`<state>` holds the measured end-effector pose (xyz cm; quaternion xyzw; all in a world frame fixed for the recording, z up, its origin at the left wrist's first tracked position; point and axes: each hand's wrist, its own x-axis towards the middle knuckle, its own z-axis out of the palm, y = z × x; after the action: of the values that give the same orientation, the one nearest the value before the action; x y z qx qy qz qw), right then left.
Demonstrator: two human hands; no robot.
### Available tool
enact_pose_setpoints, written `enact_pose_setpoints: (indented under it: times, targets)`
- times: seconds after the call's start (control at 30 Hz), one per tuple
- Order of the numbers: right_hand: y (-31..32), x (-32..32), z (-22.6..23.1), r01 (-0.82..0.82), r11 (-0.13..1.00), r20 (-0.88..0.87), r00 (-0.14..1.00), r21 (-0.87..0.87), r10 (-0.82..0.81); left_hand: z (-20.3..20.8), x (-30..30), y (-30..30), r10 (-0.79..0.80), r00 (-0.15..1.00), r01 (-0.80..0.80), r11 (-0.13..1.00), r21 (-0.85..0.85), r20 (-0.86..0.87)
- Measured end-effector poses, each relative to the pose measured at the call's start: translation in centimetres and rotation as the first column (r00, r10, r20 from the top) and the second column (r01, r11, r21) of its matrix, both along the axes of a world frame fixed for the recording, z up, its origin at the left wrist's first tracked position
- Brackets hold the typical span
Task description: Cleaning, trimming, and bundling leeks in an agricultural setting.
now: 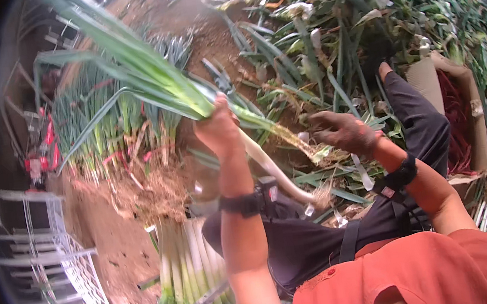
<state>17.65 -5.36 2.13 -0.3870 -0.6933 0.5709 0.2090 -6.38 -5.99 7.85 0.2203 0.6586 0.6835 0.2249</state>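
My left hand [218, 126] is closed round a long green onion [269, 164] at the base of its leaves. Its green leaves fan out to the upper left; the white shaft slants down right to a rooted end above my lap. My right hand [341, 131], in a dark glove, is beside the shaft with fingers loosely apart, and I see nothing held in it. A yellowish, withered outer stalk [293, 138] with roots hangs between the hands, slanting away from the onion. Whether the right fingertips touch it is hard to tell.
Tied bunches of green onions [125, 130] stand at the left. More onions [186, 280] lie beside my left leg. A large heap of stripped leaves [314, 34] spreads ahead and right. A cardboard box [476, 123] with red strips stands by my right knee; a white metal rack [55, 254] is far left.
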Motion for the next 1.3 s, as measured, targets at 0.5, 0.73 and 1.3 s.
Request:
enact_pose_setpoints:
  times: [0.5,0.73,1.3]
  targets:
    - [-3.2,20.1,12.0,0.594,0.773,-0.732,0.421,-0.224,-0.535,-1.0,16.1,1.2,-0.534,0.182,0.782,0.588,-0.208,-0.826]
    - [-19.9,40.1,16.6,0.991,0.007,-0.673,0.095,0.133,-0.734,-6.3,14.9,0.7,-0.724,0.368,0.756,0.598,-0.266,-0.583]
    - [-37.3,64.1,0.2,0.767,-0.307,-0.076,-0.418,-0.563,-0.905,-8.2,12.2,-0.6,-0.960,0.277,0.874,0.271,-0.403,-0.044]
